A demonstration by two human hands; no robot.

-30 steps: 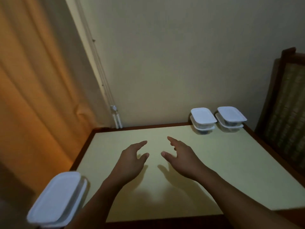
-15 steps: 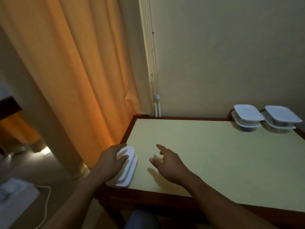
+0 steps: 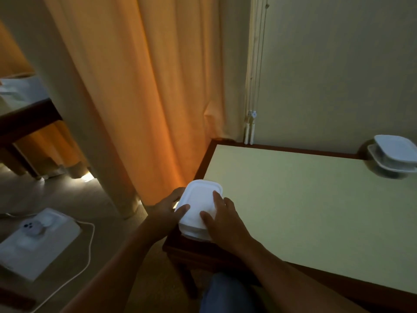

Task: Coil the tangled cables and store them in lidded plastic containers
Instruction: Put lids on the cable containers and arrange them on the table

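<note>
A white lidded plastic container [image 3: 198, 199] sits on the near left corner of the pale table [image 3: 304, 199]. My left hand [image 3: 168, 207] grips its left side, thumb on the lid and fingers round the far edge. My right hand [image 3: 222, 220] arches over its right side, with the thumb and one finger lying on the lid. Another lidded white container [image 3: 393, 155] stands at the table's far right edge against the wall. No cable lies on the table.
An orange curtain [image 3: 140, 105] hangs left of the table. On the floor at the left lies a white box [image 3: 36, 242] with a small white device on top and a white cable [image 3: 89, 249] trailing from it. My knee [image 3: 225, 294] is under the table's near edge.
The view swung left. My left hand went to the corner container and took hold of it, and my right hand came over onto its lid.
</note>
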